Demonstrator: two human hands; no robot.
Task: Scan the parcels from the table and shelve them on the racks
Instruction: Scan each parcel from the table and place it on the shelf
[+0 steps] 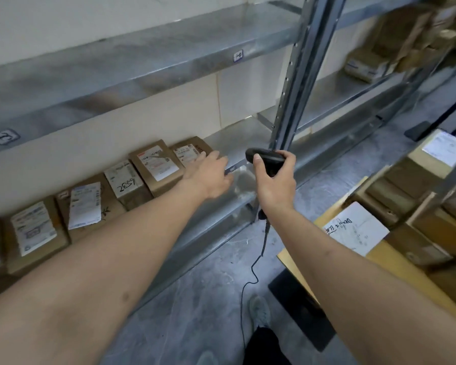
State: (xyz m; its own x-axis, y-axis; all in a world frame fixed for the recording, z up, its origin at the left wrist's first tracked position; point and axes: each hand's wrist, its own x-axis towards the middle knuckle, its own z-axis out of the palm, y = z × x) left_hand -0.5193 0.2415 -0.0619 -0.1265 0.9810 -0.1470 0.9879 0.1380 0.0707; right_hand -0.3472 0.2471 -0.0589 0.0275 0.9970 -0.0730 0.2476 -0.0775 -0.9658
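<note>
A row of several brown cardboard parcels with white labels lies on the low metal rack shelf (pixel 237 143). The rightmost parcel (pixel 188 151) sits at the row's end, and my left hand (pixel 208 175) reaches over it with straight fingers touching its near edge. Beside it lies a larger parcel (pixel 156 164), then one marked 2859 (pixel 125 180). My right hand (pixel 275 185) grips a black corded barcode scanner (pixel 265 158), pointed toward the shelf front.
An upper shelf (pixel 142 61) overhangs the row. A grey rack upright (pixel 292 83) stands just behind the scanner. At the right, a table (pixel 406 270) holds several more parcels. The scanner cable (pixel 253 264) hangs toward the concrete floor near my shoe (pixel 259 310).
</note>
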